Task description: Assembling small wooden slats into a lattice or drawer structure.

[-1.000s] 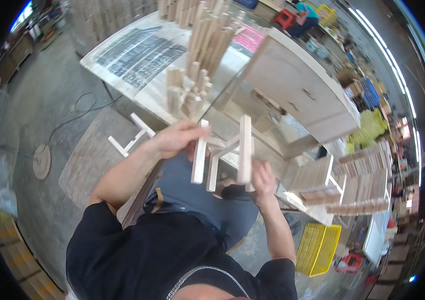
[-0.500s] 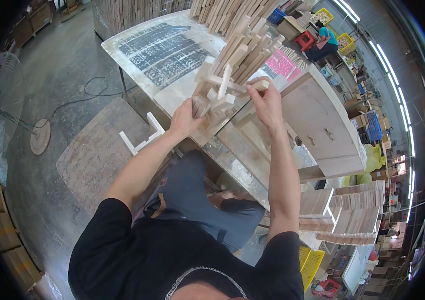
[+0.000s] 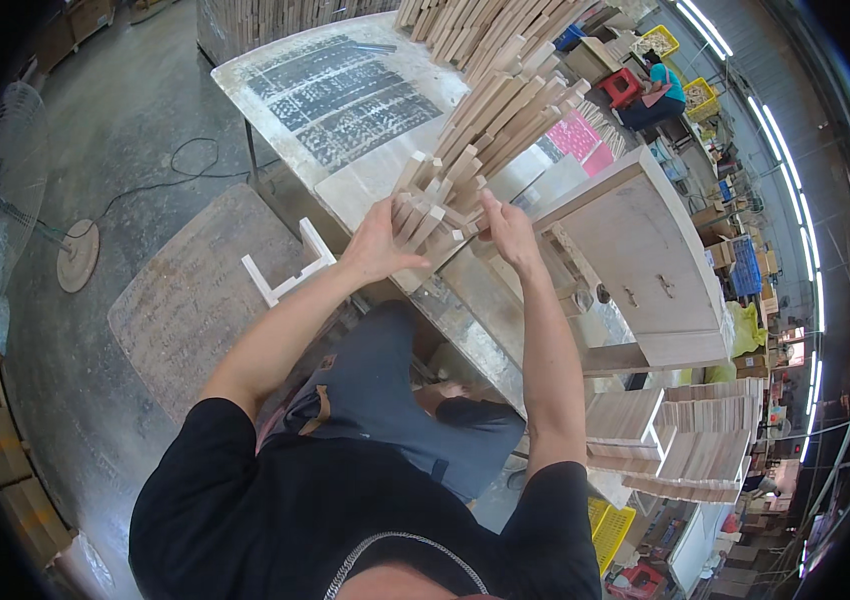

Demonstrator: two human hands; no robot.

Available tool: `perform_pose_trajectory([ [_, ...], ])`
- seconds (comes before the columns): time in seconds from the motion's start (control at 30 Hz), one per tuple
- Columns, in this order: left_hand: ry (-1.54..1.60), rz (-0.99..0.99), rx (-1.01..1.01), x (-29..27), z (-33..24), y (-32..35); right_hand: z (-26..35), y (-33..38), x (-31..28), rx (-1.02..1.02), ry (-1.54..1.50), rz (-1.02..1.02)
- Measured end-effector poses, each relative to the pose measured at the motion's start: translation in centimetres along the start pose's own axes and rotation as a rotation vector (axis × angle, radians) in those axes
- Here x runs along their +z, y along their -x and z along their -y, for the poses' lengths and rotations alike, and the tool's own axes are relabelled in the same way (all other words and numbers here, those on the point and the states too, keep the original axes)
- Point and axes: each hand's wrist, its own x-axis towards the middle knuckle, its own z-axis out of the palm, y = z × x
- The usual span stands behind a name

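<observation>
Short pale wooden sticks (image 3: pixel 423 222) stand in a cluster at the near edge of the worktable, between my two hands. My left hand (image 3: pixel 377 248) curls round the left side of this cluster, thumb out along its near side. On the opposite side my right hand (image 3: pixel 511 236) is bent in, its fingers against the sticks' right edge; its exact grip is partly hidden. Just behind, longer wooden sticks (image 3: pixel 515 105) lie piled close together, slanting toward the far right.
The worktable (image 3: pixel 345 195) carries a wooden cabinet-like box (image 3: pixel 650 255) at right. A white wooden frame piece (image 3: pixel 290 275) lies on a brown board (image 3: pixel 195 290) at left. Stacked wooden panels (image 3: pixel 695 430) stand lower right. A standing fan (image 3: pixel 78 255) and cable are on the floor; a seated person (image 3: pixel 657 95) is far right.
The crossed light wooden pieces held between my hands are no longer raised there. My right hand has moved left and down from the block it pinched, closing in on the cluster.
</observation>
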Motion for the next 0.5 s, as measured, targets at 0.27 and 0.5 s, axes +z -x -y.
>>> perform_pose_trajectory([
  [0.27, -0.161, -0.144, -0.114, 1.0, 0.6, -0.2, 1.7, -0.1, 0.9, -0.049, 0.402, -0.134],
  [0.5, -0.186, -0.046, -0.147, 3.1, -0.1, -1.9, 0.0, 2.1, 0.4, 0.035, 0.247, -0.185],
])
